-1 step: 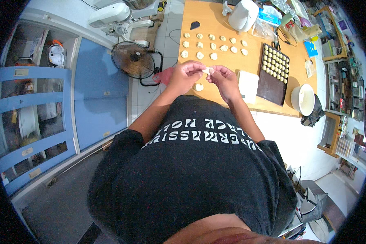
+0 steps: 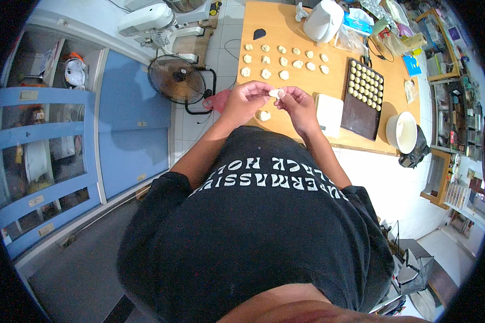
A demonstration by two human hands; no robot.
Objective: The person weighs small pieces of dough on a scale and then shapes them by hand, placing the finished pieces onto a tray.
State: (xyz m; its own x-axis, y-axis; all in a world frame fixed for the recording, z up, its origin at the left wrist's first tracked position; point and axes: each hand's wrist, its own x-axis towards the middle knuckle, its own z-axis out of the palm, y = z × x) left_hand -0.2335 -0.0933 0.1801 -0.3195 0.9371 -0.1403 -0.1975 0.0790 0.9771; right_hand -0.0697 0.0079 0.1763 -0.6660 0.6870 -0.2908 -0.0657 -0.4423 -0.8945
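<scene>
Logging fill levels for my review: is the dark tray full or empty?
Partly full: pale balls cover the far part of the dark tray; its near part is bare.

dough piece: partly hidden by hands | fan: blades blurred | metal bowl: cut off above

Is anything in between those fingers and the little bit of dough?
Nothing that shows: the left hand and right hand have the small pale dough piece right at their bare fingertips. A separate dough lump lies on the table nearer the body, not in between.
</scene>
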